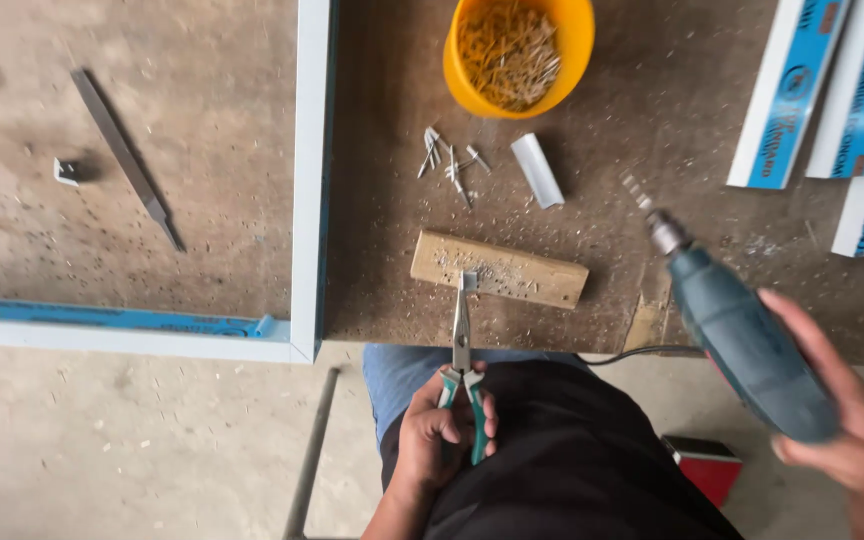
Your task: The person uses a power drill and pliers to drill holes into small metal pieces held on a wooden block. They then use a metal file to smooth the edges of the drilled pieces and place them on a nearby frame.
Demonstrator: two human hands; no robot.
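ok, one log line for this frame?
left hand: grips pliers holding small metal piece on wood block | right hand: holds drill

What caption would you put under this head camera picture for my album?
Left hand grips pliers pinching a small metal piece on a wooden block; right hand holds a drill.

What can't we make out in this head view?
- Drill bit: motion-blurred, tip unclear.
- Small metal piece in the pliers on the wood block: too small to identify.
- Right hand: cut off by the frame edge.
- Bucket: top cropped.
- Left hand: palm side hidden.
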